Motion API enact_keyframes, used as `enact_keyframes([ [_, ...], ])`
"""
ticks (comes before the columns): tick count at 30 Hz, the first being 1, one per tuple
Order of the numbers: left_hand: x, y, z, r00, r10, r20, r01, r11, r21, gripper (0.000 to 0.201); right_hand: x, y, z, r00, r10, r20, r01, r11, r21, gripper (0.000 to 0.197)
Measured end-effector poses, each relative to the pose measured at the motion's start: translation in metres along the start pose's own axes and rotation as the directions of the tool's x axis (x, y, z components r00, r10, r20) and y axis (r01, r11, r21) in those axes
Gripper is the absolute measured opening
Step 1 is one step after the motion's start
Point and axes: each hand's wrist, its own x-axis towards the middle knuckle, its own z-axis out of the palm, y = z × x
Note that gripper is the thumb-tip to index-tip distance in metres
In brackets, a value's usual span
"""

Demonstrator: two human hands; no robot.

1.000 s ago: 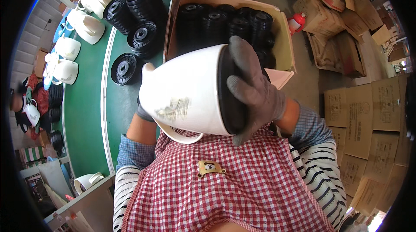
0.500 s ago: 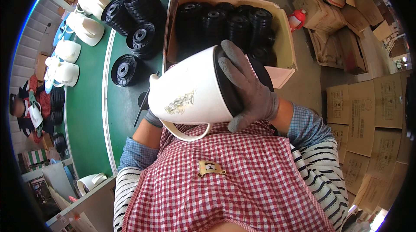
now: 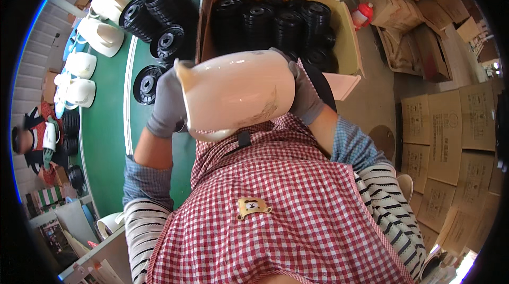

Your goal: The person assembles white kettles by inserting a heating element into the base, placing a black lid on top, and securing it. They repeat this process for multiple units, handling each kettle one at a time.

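Observation:
A glossy white jug [image 3: 238, 90] lies on its side in the air in front of my chest, its spout end to the left and a faint leaf pattern low on its right part. My left hand [image 3: 168, 105], in a grey glove, grips the spout end; its fingertips are hidden behind the rim. At the other end my right hand [image 3: 308, 93], gloved too, holds the jug's base, and most of its fingers are out of sight behind it. Below the jug's left part shows the edge of its handle [image 3: 214, 135]. Whether a black base is on its right end is hidden.
Black round bases [image 3: 147, 83] stand singly and in stacks on the green table [image 3: 106, 141] at left. A carton [image 3: 354, 51] of stacked black parts is ahead. More white jugs [image 3: 101, 36] line the table; another person [image 3: 40, 141] works at far left. Cardboard boxes [image 3: 445, 135] stand right.
The jug has turned so its spout points up and its handle is mostly hidden. My left hand has come out from behind it to the spout end. My right hand has slipped further behind the base.

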Motion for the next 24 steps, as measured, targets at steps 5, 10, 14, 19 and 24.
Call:
enact_keyframes([
  [5, 0.048, 0.063, 0.017, 0.973, -0.035, 0.228, -0.044, 0.943, 0.33, 0.029, 0.015, -0.037, -0.011, 0.946, -0.323, -0.007, 0.286, 0.849, -0.443, 0.056],
  [10, 0.027, 0.057, 0.091, 0.915, 0.004, 0.404, -0.117, 0.96, 0.256, 0.048, -0.005, 0.019, 0.0, 0.97, -0.155, 0.187, 0.209, 0.925, -0.316, 0.043],
  [14, -0.019, 0.033, 0.059, 0.884, -0.2, 0.423, 0.429, 0.707, -0.562, 0.067, -0.015, 0.004, -0.001, 0.977, -0.083, 0.195, 0.131, 0.959, -0.251, 0.046],
  [19, -0.055, 0.046, 0.076, 0.971, 0.154, 0.183, -0.124, 0.978, -0.166, 0.08, -0.01, -0.006, -0.007, 0.984, -0.003, 0.18, 0.048, 0.967, -0.249, 0.047],
  [24, -0.035, 0.055, 0.065, 0.966, 0.144, 0.214, -0.152, 0.988, 0.021, 0.066, -0.012, -0.022, 0.002, 0.983, -0.181, 0.036, 0.177, 0.87, -0.459, 0.05],
])
